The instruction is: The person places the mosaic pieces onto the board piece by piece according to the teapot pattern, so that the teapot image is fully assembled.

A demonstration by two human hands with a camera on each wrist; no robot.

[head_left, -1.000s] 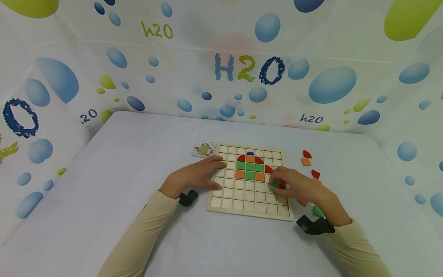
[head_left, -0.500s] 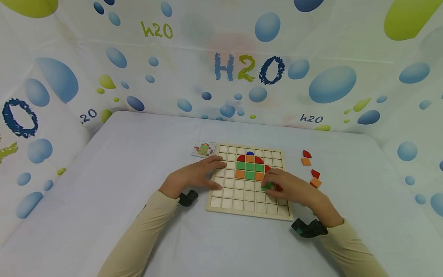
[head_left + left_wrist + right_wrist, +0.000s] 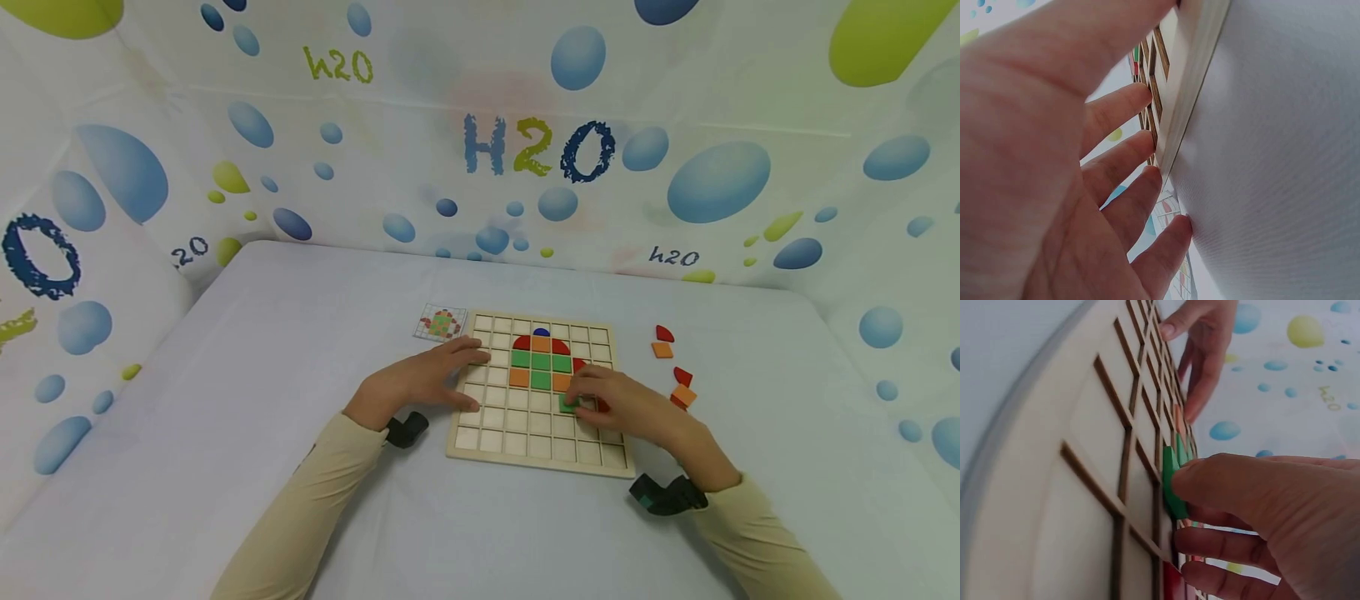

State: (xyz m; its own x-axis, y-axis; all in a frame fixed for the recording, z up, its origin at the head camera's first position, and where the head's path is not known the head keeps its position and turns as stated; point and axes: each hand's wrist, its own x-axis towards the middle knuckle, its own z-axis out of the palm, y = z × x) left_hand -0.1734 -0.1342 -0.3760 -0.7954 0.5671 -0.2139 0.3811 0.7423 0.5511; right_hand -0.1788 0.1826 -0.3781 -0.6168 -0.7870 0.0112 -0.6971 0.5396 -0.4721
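A wooden grid board (image 3: 517, 421) lies on the white table, with red, orange, green and blue tiles set in its cells. My right hand (image 3: 633, 404) pinches a green tile (image 3: 567, 404) between thumb and fingers, right at the cell below the right orange tile (image 3: 561, 382). In the right wrist view that green tile (image 3: 1172, 482) stands tilted against the grid ridges. A red piece (image 3: 603, 406) shows partly under the right hand. On the board's left edge rests my left hand (image 3: 420, 382), fingers spread; its fingertips (image 3: 1141, 94) touch the frame in the left wrist view.
A small picture card (image 3: 440, 322) with a coloured pattern lies by the board's upper left corner. To the right are loose pieces, among them a red quarter-round (image 3: 665, 334), an orange tile (image 3: 662, 350) and another orange tile (image 3: 684, 395). A patterned cloth (image 3: 420, 108) hangs behind.
My right hand has moved left across the board with the green tile, from beside the red piece to the cell under the right orange tile. The left hand has stayed in place.
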